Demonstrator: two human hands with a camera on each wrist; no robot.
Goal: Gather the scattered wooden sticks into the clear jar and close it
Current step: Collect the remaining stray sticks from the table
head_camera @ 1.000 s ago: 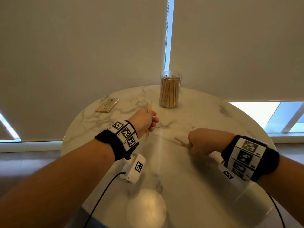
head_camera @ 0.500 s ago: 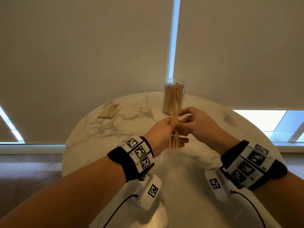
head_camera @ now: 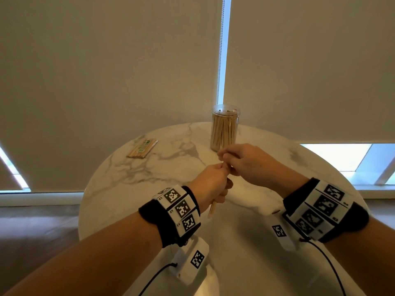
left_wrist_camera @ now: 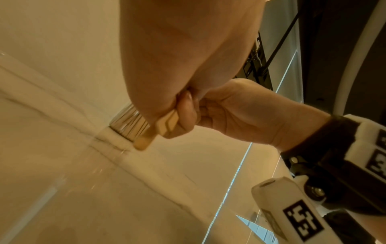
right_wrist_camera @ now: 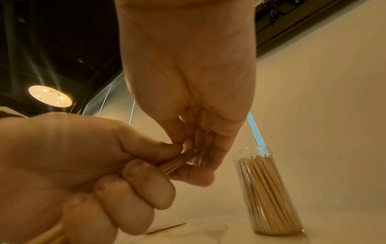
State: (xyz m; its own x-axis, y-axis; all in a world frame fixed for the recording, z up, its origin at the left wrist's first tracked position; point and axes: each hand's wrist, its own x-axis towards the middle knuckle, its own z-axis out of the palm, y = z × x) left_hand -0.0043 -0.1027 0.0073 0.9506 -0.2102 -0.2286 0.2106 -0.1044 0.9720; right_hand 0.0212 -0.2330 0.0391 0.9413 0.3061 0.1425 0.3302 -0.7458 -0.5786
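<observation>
A bundle of wooden sticks (head_camera: 213, 207) is gripped by the left hand (head_camera: 210, 184) and apparently pinched (top end hidden) by the right hand (head_camera: 245, 163).

Before you, a round white marble table (head_camera: 149, 171) stands against beige roller blinds (head_camera: 106, 71) split by a bright window gap (head_camera: 223, 60), with dark wooden floor (head_camera: 38, 227) beneath and a ceiling lamp (right_wrist_camera: 50, 96) overhead.
</observation>
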